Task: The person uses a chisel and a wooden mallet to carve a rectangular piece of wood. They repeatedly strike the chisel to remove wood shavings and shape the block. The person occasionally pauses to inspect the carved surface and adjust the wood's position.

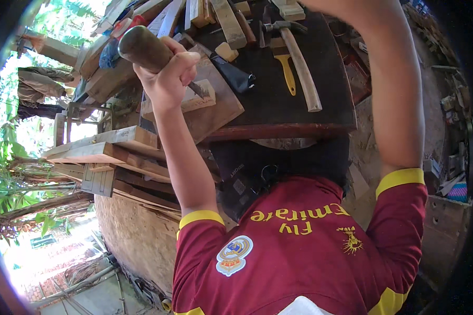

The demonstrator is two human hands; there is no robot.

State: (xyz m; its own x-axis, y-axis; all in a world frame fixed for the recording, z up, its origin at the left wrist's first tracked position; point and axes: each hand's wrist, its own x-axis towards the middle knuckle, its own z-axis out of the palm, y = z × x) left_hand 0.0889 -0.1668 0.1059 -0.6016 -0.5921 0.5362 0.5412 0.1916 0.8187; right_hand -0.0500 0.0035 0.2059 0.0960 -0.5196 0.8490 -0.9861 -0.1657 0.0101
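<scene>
My left hand (168,76) is closed round the wooden handle of a chisel (146,50). The chisel slants down, and its blade tip rests on or just above a small pale wood block (204,100) with marks cut or drawn on its face. Under that block lies a wider flat board (226,107) at the table's near left corner. My right arm (397,89) reaches up past the right side of the table and leaves the picture at the top edge, so the right hand is out of sight.
On the dark table (326,68) lie a claw hammer (302,68), a yellow-handled brush (287,73), a black pouch (234,74) and a small wood chunk (226,52). Wood pieces (228,23) crowd its far side. Stacked planks (110,149) jut out at left.
</scene>
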